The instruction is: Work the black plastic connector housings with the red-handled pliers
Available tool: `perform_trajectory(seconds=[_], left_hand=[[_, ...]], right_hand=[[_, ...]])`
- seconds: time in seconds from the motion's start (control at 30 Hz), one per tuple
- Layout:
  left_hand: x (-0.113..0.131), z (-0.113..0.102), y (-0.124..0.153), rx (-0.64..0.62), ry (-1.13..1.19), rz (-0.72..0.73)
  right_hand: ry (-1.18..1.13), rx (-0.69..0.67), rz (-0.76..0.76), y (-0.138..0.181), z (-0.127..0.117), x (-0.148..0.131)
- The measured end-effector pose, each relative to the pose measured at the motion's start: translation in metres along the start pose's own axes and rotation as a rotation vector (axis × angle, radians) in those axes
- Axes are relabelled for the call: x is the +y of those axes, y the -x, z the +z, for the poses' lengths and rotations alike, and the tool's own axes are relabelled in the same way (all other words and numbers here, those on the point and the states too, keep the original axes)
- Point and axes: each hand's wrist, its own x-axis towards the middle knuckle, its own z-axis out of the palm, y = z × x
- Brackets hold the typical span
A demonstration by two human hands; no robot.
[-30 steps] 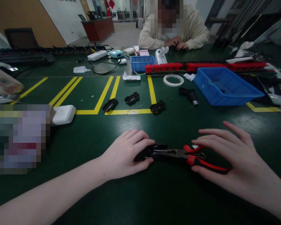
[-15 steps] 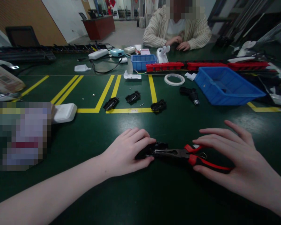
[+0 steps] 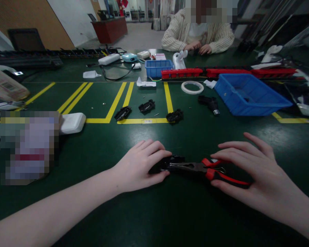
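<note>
Close to the camera, on the green table [image 3: 92, 212], the left hand [image 3: 139, 166] lies curled over a small black part [image 3: 164, 166] and presses it down. Its fingers wrap the part's near end, so the hand is mostly closed on it. The right hand [image 3: 247, 168] rests on the pliers [image 3: 208, 169] with fingers spread and only loosely bent — thumb under the red handles, fingers on top. The pliers have red and black handles and a dark metal nose, and the nose touches the black part between the two hands.

Farther out, yellow lines [image 3: 141, 120] are painted on the table. Three more black parts [image 3: 146, 106] lie by the lines. A white box [image 3: 72, 122] sits to the left, and a big blue bin [image 3: 249, 94] sits to the right, with a roll of tape [image 3: 192, 87] near it. Behind those are a small blue bin [image 3: 157, 68] and long red trays [image 3: 221, 72].

At the far end, a person in a striped shirt [image 3: 198, 34] sits with both hands on the table.

Since a second ago, the hands and pliers have hardly moved — only the view has shifted a little.
</note>
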Motion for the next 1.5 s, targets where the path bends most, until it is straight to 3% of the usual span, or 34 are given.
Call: perform_trajectory(seconds=[0.57,1.0,1.33,1.5], left_hand=[[0.0,0.0,0.0,0.012,-0.004,0.012],[-0.002,0.004,0.004,0.063,-0.029,0.169],[-0.002,0.002,0.001,0.081,-0.023,0.117],[-0.001,0.002,0.001,0.085,-0.033,0.123]], right_hand=[[-0.102,-0.049,0.003,-0.002,0.0,-0.002],[-0.042,-0.008,-0.018,-0.005,-0.001,-0.001],[0.08,0.025,0.085,0.006,0.0,0.024],[0.222,0.09,-0.007,0.003,0.008,0.036]])
